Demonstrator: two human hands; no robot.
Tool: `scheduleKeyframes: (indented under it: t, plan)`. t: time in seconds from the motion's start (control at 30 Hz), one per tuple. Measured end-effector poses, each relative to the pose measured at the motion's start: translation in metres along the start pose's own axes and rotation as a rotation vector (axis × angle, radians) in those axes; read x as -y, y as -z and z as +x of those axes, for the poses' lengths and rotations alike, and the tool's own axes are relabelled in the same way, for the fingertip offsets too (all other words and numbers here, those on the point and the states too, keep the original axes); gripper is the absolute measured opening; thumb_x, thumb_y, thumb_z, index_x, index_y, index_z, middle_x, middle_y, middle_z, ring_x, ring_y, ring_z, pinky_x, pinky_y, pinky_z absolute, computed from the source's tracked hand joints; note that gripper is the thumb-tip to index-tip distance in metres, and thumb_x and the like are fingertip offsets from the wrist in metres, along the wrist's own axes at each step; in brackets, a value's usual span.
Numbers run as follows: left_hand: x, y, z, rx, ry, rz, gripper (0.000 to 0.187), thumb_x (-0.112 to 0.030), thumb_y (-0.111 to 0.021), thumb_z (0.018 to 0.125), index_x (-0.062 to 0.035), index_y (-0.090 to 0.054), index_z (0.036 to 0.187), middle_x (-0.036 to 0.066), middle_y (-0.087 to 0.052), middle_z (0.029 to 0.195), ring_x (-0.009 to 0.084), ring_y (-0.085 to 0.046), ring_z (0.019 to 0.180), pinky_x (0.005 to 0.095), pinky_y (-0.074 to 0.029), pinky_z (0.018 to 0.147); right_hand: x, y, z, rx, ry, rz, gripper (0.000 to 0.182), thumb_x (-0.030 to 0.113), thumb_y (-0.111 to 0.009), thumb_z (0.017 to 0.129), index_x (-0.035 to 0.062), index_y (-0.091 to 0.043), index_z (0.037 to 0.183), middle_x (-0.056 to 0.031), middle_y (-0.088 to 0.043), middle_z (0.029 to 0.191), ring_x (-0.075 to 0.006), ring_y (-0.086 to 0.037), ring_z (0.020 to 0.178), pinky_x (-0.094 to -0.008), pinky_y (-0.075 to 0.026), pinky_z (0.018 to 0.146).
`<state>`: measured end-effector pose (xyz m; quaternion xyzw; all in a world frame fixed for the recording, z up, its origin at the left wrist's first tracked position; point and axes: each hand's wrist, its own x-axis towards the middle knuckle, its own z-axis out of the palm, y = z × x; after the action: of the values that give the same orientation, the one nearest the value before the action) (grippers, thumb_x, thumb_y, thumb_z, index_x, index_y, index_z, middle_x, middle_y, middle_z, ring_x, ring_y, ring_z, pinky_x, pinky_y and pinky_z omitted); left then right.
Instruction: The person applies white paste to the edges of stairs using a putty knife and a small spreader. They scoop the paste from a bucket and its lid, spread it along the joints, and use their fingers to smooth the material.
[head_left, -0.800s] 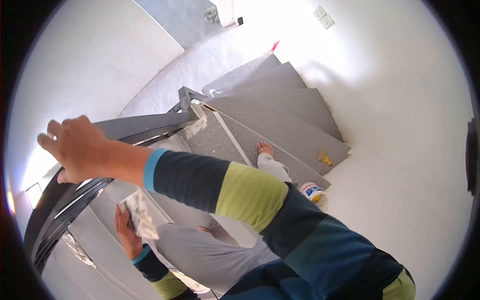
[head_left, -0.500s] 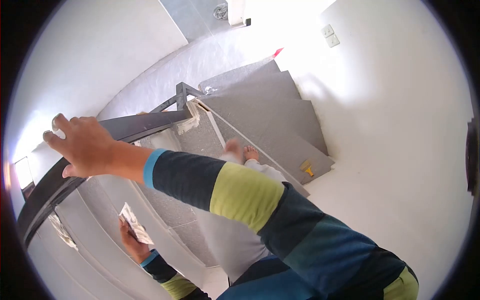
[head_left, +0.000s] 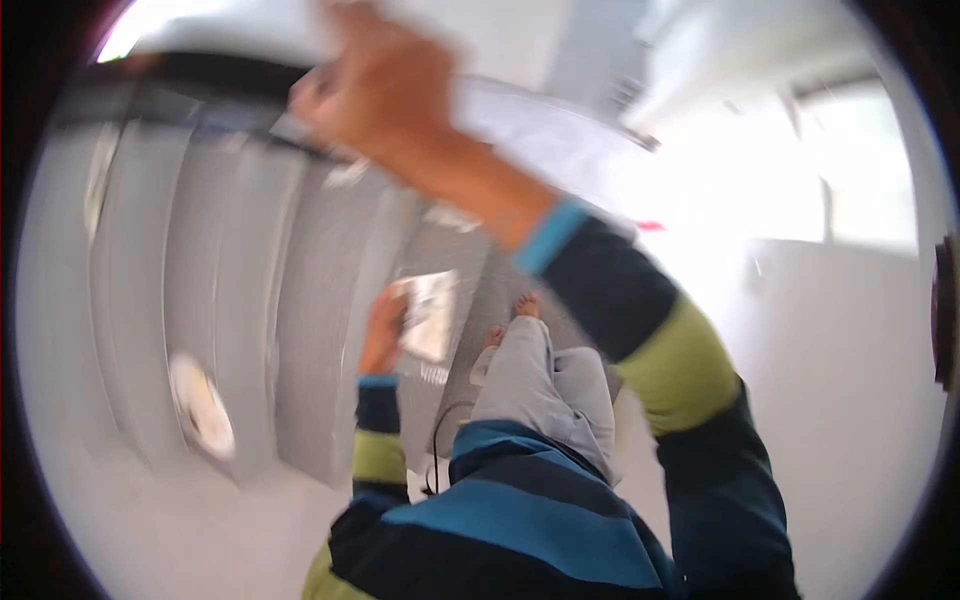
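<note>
A rectangular plastering trowel [head_left: 430, 313], its face smeared with white filler, is held in my left hand [head_left: 383, 330], fingers closed at its edge, above the grey stair steps. My right hand [head_left: 385, 90] is stretched far forward over the dark handrail [head_left: 200, 80] and overlaps it in this view. Motion smears its fingers, so I cannot tell whether they grip the rail. Below the hands, my bare foot [head_left: 527, 305] rests on a grey step.
Grey stair steps [head_left: 320, 300] run down the left side. A white oval container [head_left: 202, 408] sits on one of them. A thin black cable [head_left: 437, 445] curves beside my leg. A white wall [head_left: 840, 370] stands on the right, with a bright opening [head_left: 865, 160] beyond.
The view has swung round, bringing more steps and the white container into sight. My left hand with the trowel appears closer to my legs; my right hand appears farther forward and blurred.
</note>
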<state>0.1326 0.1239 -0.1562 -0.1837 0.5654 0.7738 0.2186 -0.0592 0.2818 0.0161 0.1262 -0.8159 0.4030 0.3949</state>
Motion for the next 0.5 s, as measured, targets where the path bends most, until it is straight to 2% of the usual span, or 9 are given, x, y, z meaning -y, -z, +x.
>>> scheduleKeyframes:
  t: [0.03, 0.07, 0.1, 0.13, 0.17, 0.23, 0.3, 0.37, 0.5]
  plan:
    - [0.017, -0.003, 0.004, 0.057, 0.003, -0.034, 0.024, -0.017, -0.049, 0.087, -0.0045, -0.052, 0.106, 0.002, -0.056, 0.097, 0.0108, -0.054, 0.088, 0.0255, -0.044, 0.078, 0.007, 0.02, 0.013, 0.587, -0.237, -0.108, 0.052, 0.031, -0.064, 0.063, 0.0073, -0.056, 0.109, -0.0127, -0.063, 0.089, -0.0253, -0.061, 0.081, -0.0371, -0.047, 0.065]
    - [0.031, -0.016, 0.003, -0.046, 0.017, -0.043, 0.022, -0.016, -0.049, 0.087, -0.0055, -0.053, 0.106, 0.001, -0.056, 0.096, 0.0094, -0.053, 0.087, 0.0245, -0.043, 0.077, 0.001, 0.011, 0.005, 0.006, -0.026, 0.05, 0.063, 0.011, -0.062, 0.061, 0.0003, -0.045, 0.121, -0.0168, -0.059, 0.101, -0.0277, -0.062, 0.08, -0.0373, -0.05, 0.069]
    - [0.03, 0.009, 0.04, 0.043, -0.081, -0.146, 0.021, -0.016, -0.049, 0.087, -0.0054, -0.053, 0.105, 0.001, -0.056, 0.094, 0.0086, -0.053, 0.084, 0.024, -0.044, 0.075, 0.02, -0.025, 0.025, -0.04, 0.162, -0.073, 0.065, 0.011, -0.062, 0.059, -0.0008, -0.045, 0.12, -0.0192, -0.059, 0.099, -0.027, -0.062, 0.079, -0.0365, -0.05, 0.068]
    - [0.032, 0.009, 0.047, 0.077, -0.097, -0.142, 0.023, -0.013, -0.048, 0.085, -0.0041, -0.052, 0.106, 0.001, -0.056, 0.095, 0.0092, -0.053, 0.085, 0.0241, -0.044, 0.076, 0.034, -0.03, 0.03, -0.139, 0.272, -0.073, 0.066, 0.013, -0.063, 0.059, -0.0023, -0.044, 0.12, -0.0198, -0.059, 0.098, -0.03, -0.061, 0.08, -0.0379, -0.049, 0.07]
    - [0.038, 0.005, 0.052, 0.122, -0.098, -0.135, 0.025, -0.01, -0.047, 0.084, -0.0028, -0.052, 0.108, 0.002, -0.056, 0.096, 0.0099, -0.053, 0.087, 0.0241, -0.044, 0.077, 0.03, -0.041, 0.032, -0.16, 0.295, -0.131, 0.066, 0.013, -0.063, 0.059, -0.004, -0.044, 0.119, -0.02, -0.059, 0.098, -0.0327, -0.06, 0.086, -0.04, -0.048, 0.075]
    - [0.049, 0.011, 0.063, 0.126, -0.15, -0.162, 0.02, -0.012, -0.048, 0.085, -0.0019, -0.053, 0.102, 0.001, -0.058, 0.089, 0.0079, -0.054, 0.078, 0.0225, -0.044, 0.07, 0.047, -0.057, 0.044, -0.023, 0.194, -0.215, 0.064, 0.015, -0.063, 0.061, -0.0025, -0.042, 0.119, -0.0235, -0.056, 0.099, -0.0361, -0.057, 0.086, -0.0415, -0.047, 0.076]
    - [0.047, 0.014, 0.061, 0.048, -0.193, -0.181, 0.02, -0.011, -0.047, 0.084, -0.0017, -0.053, 0.1, 0.001, -0.058, 0.088, 0.0077, -0.053, 0.077, 0.0225, -0.044, 0.069, 0.062, -0.07, 0.06, -0.104, 0.372, -0.234, 0.057, 0.039, -0.066, 0.063, 0.0084, -0.056, 0.11, -0.0131, -0.062, 0.099, -0.0265, -0.06, 0.091, -0.0375, -0.045, 0.078]
    - [0.079, 0.017, 0.063, -0.02, -0.171, -0.2, 0.019, -0.009, -0.046, 0.083, -0.0014, -0.054, 0.099, 0.001, -0.057, 0.086, 0.0075, -0.053, 0.076, 0.0224, -0.043, 0.067, 0.033, -0.093, 0.049, -0.066, 0.295, -0.25, 0.061, 0.047, -0.066, 0.063, 0.0088, -0.057, 0.11, -0.0132, -0.06, 0.106, -0.0262, -0.058, 0.098, -0.0378, -0.041, 0.087]
    - [0.102, 0.014, 0.067, -0.058, -0.065, -0.27, 0.017, -0.01, -0.045, 0.081, -0.0011, -0.053, 0.094, 0.001, -0.055, 0.083, 0.0081, -0.05, 0.072, 0.0231, -0.041, 0.065, 0.02, -0.122, 0.074, -0.036, 0.316, -0.385, 0.074, 0.055, -0.063, 0.062, 0.0101, -0.052, 0.119, -0.0116, -0.06, 0.109, -0.0289, -0.057, 0.1, -0.0413, -0.04, 0.087]
